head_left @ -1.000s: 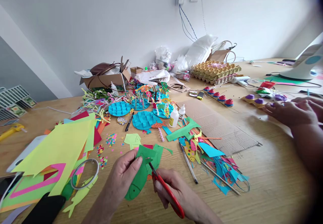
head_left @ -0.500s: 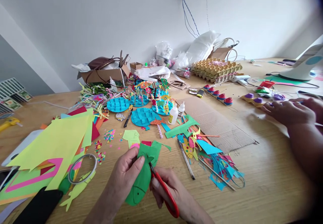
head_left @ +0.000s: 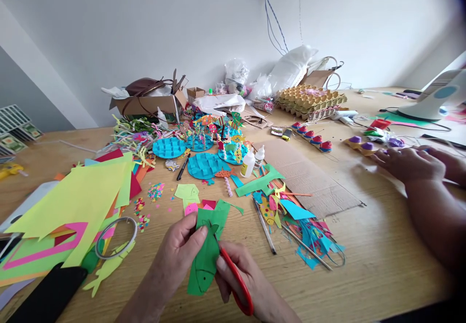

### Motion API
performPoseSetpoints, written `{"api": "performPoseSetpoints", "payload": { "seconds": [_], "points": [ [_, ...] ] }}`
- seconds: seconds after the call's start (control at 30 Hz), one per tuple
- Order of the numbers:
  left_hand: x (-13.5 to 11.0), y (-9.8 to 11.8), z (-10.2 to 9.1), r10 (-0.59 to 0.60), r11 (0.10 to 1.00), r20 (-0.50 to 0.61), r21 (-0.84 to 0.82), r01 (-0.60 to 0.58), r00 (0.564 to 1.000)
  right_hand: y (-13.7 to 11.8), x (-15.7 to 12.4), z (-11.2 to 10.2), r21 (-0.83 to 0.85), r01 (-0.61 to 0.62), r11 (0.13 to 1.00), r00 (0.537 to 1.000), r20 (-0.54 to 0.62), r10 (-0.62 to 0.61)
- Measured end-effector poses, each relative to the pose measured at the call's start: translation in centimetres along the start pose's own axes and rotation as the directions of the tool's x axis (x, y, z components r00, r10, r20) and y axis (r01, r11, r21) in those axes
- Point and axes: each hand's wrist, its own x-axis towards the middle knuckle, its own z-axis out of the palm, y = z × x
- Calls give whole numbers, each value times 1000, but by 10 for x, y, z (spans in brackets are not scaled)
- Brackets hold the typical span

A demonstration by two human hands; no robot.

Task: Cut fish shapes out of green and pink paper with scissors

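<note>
My left hand (head_left: 182, 250) pinches a sheet of green paper (head_left: 204, 264) between thumb and fingers. A fish outline with an eye dot is drawn in black on it. My right hand (head_left: 243, 274) grips red-handled scissors (head_left: 238, 284), whose blades meet the paper near the drawn tail, partly hidden behind it. Just beyond the paper lie a light green fish piece (head_left: 187, 193) and pink paper scraps (head_left: 191, 209). Green scraps (head_left: 260, 179) and a pen (head_left: 265, 228) rest to the right of my hands.
Coloured paper sheets (head_left: 73, 196) and a tape roll (head_left: 116, 238) lie at left. Blue discs (head_left: 207, 166) with paper fish, glue bottles (head_left: 248, 163), cardboard (head_left: 309, 177) and egg trays (head_left: 311, 100) stand beyond. Another person's hands (head_left: 411, 165) work at right.
The green paper has turned slightly in my left hand, and its lower edge now looks straighter. The scissors remain at the tail. The view has shifted a little.
</note>
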Motion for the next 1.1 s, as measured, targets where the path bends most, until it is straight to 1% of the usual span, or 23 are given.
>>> {"api": "performPoseSetpoints", "payload": {
  "seconds": [0.27,0.47,0.8,0.97,1.1],
  "points": [
    [-1,-2,1,3,1000,6,0,-3,1000,7,-1,1,60,24,998,1000,-5,-24],
    [0,-3,1,14,1000,21,14,-14,1000,6,-3,1,70,22,997,1000,-16,-21],
    [-2,-2,1,17,1000,16,24,-18,1000,2,-4,2,42,12,999,1000,-16,-11],
    [-2,-4,0,21,1000,-5,6,-21,1000,3,-5,1,-9,38,999,999,-22,-38],
    [-4,-1,0,17,1000,1,-3,-17,1000,3,-5,0,-49,37,998,999,-24,-39]
  ]
}}
